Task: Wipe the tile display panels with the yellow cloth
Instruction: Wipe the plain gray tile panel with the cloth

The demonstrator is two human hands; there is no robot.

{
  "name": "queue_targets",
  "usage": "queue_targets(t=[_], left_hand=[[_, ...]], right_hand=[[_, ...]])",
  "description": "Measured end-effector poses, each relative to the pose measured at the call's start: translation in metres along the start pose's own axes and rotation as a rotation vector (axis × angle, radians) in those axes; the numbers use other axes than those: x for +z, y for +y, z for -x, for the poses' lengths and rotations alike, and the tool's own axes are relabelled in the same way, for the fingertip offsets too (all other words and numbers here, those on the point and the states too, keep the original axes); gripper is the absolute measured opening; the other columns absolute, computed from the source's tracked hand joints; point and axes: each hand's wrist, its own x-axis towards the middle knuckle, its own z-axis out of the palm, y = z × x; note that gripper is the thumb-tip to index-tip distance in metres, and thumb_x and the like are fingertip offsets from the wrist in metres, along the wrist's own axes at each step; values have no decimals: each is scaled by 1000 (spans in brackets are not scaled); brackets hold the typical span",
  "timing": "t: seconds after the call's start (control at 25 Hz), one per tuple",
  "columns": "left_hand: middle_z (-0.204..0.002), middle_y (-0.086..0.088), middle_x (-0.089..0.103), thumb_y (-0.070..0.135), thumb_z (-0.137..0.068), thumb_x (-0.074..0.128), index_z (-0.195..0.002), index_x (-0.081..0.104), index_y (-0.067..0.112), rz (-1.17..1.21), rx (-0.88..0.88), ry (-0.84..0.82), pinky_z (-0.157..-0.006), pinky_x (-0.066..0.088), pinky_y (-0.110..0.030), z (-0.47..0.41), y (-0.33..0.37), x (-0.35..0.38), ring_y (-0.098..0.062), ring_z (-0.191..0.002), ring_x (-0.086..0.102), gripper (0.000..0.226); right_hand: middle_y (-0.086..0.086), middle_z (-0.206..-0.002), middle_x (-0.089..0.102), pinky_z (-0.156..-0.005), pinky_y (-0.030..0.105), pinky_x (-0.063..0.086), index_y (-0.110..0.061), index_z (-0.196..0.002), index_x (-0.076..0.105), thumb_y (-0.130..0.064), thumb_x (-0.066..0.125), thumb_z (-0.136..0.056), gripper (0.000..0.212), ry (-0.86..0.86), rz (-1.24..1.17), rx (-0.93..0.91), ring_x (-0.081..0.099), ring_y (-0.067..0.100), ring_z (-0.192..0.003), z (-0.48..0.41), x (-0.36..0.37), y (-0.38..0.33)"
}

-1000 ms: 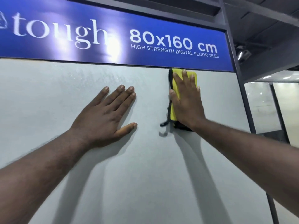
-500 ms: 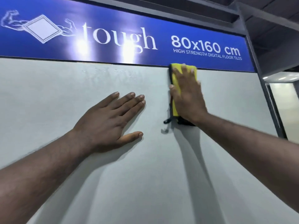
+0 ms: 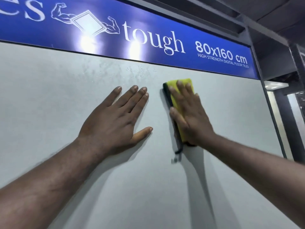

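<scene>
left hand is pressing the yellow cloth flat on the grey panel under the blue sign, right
Not the left: the head view shows the right hand pressing the yellow cloth flat on the grey panel under the blue sign.

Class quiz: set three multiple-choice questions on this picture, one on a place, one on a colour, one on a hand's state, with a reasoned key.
1. Where is the yellow cloth?
A. On the grey panel, below the sign.
B. Over the sign's lettering.
C. On the floor.

2. What colour is the sign?
A. Red.
B. Blue.
C. Green.

3. How is the left hand?
A. Clenched.
B. Gripping the cloth.
C. Flat on the panel, fingers straight.

Key: 1 A, the right hand presses it to the panel under the sign; 2 B, white lettering on blue; 3 C, it lies open beside the cloth, apart.
</scene>
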Motion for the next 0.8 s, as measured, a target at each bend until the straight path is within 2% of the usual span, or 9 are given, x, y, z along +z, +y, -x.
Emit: queue_targets(t=[0.04,0.12,0.24,0.28,0.32,0.48,0.56,0.72,0.8], left_hand=[[-181,-7,3,76,-102,5,-173,7,9,5,-31,12,-136,6,-49,1,1,1,-22,-168,5,98],[-181,-12,1,79,-100,6,-172,7,5,15,-108,19,-136,7,-50,4,3,-1,-25,-168,3,103],[-181,-13,-6,82,-98,5,-172,1,2,14,-162,-16,-136,5,-50,5,7,-5,-25,-168,-3,109],[-181,-13,-6,82,-98,7,-172,0,2,14,-154,-26,-136,4,-50,3,8,-7,-25,-168,-3,109],[-181,-13,-6,82,-99,9,-172,1,2,18,-142,-39,-136,4,-50,1,7,-9,-25,-168,-3,109],[-182,-10,2,79,-102,19,-172,8,5,47,-131,-24,-136,7,-49,13,3,-7,-24,-168,2,103],[-182,-7,0,78,-103,20,-173,6,8,46,-110,-32,-136,8,-48,29,-2,-10,-21,-168,1,100],[-182,-1,2,79,-104,20,-174,8,12,32,-40,-53,-136,12,-48,54,-30,-22,-18,-168,4,97],[-182,-2,3,79,-103,19,-174,8,12,16,-29,-73,-135,15,-50,65,-46,-25,-18,-168,5,98]], right_hand=[[-18,-175,-3,-130,44,0,-38,-168,15,-42,39,-111,62,-34,4,-67,-8,8,-162,17,1,0],[-19,-175,-2,-131,47,3,-40,-167,16,-43,39,-110,61,-23,-4,-24,-8,6,-161,25,-2,20],[-13,-176,0,-130,56,7,-43,-166,14,-50,35,-109,61,78,-75,314,-7,11,-162,-20,-8,28],[-10,-177,1,-129,58,7,-42,-166,15,-49,36,-109,62,93,-87,359,-5,15,-163,-35,-7,21],[-9,-177,2,-130,56,6,-41,-167,15,-47,37,-109,62,89,-70,329,-5,16,-163,-41,-5,5],[-14,-176,0,-131,44,1,-38,-168,15,-42,41,-111,62,1,10,-92,-8,10,-162,6,8,-33],[-18,-175,-2,-131,45,2,-40,-167,15,-42,43,-111,63,-20,9,-52,-9,6,-161,29,6,-17],[-15,-176,-5,-130,54,4,-43,-167,11,-45,36,-111,61,30,-108,288,-10,11,-162,-20,-1,-20],[-13,-176,-8,-130,53,1,-42,-167,7,-46,35,-111,63,7,-76,248,-12,14,-162,-35,3,-50]])
